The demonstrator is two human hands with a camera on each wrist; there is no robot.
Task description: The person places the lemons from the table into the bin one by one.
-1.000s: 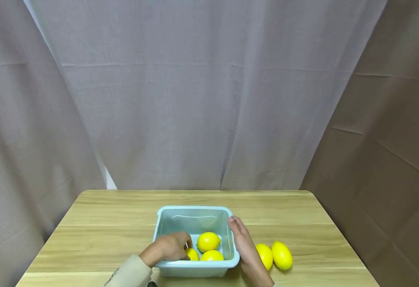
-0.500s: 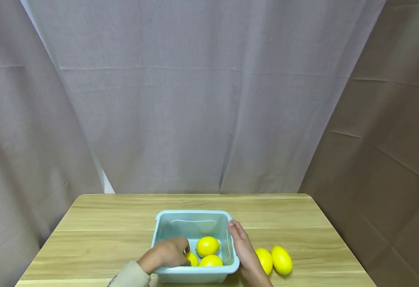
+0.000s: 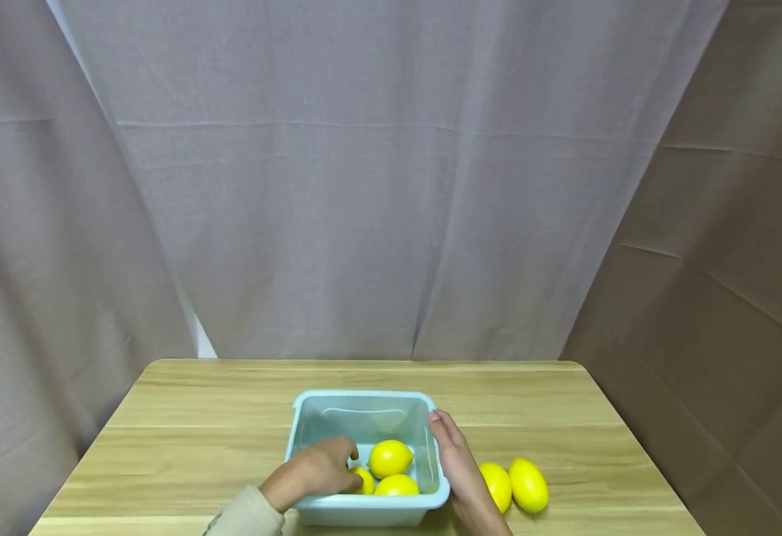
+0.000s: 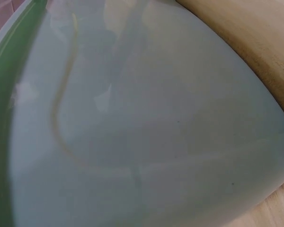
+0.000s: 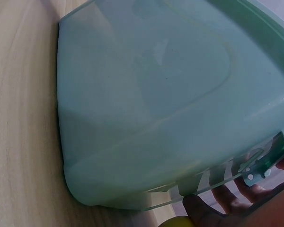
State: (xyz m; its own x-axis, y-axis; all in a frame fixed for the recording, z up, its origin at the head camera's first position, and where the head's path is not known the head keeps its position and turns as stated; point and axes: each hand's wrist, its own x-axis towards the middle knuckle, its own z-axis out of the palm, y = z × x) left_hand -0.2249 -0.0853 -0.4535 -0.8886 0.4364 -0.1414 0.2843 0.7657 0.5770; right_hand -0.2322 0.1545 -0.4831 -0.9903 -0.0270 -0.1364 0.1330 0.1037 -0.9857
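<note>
A pale blue-green plastic bin (image 3: 371,502) stands on the wooden table, and three yellow lemons show inside. My left hand (image 3: 320,469) reaches over its near left side. Its thumb lies across the left lemon (image 3: 367,480), while the index finger stands raised apart from it. Beside that lie the far lemon (image 3: 391,458) and the near lemon (image 3: 398,486), partly behind the front rim. My right hand (image 3: 456,461) holds the bin's right side at the rim. In the right wrist view, its fingers (image 5: 222,196) spread along the end wall by the handle.
Outside the bin, just right of my right wrist, two more lemons lie together: one partly covered by the wrist (image 3: 496,484) and one farther right (image 3: 529,484). The table (image 3: 230,424) ends at grey curtains (image 3: 310,223) behind and on both sides.
The left index finger has lifted a little, and slightly more of the left lemon shows. My right hand keeps its place on the bin. The whole view shifts slightly with the head.
</note>
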